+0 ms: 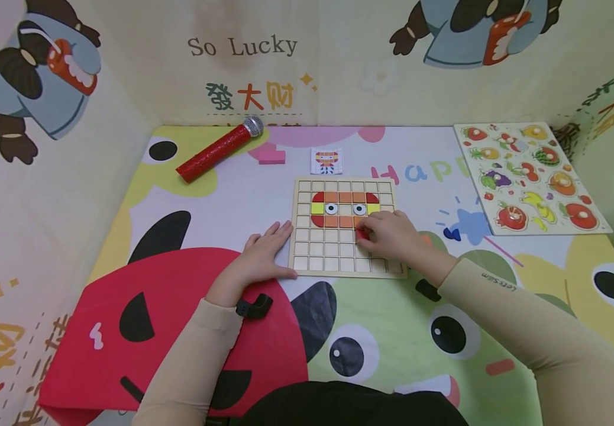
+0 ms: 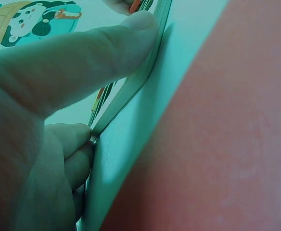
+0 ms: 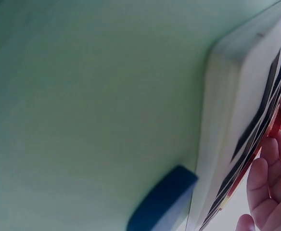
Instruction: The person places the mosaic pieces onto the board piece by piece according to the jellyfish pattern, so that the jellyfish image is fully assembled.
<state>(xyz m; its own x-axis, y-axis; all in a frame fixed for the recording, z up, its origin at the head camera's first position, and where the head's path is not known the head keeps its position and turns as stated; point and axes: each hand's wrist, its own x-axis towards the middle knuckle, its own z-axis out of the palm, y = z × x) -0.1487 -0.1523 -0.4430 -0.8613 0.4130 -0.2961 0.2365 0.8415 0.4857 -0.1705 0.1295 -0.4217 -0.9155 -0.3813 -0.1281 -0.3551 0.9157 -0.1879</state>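
A wooden grid board (image 1: 317,264) lies in the middle of the table in the head view. Red, orange and yellow tiles and two eye tiles (image 1: 331,209) form a face shape in its upper rows. My left hand (image 1: 264,257) rests along the board's left edge, fingers spread and thumb at the lower left corner. Over the board's right half, my right hand (image 1: 392,234) pinches a small red tile (image 1: 362,234) just below the bottom tile row. The right wrist view shows the red tile (image 3: 276,122) between thumb and fingers. My right hand hides part of the grid.
Behind the board lies a small picture card (image 1: 327,161) with a similar face design. A pink block (image 1: 272,158) and a red glittery microphone (image 1: 216,151) lie to its left. A fruit puzzle board (image 1: 490,204) sits at the right, with a dark blue piece (image 1: 452,234) near it.
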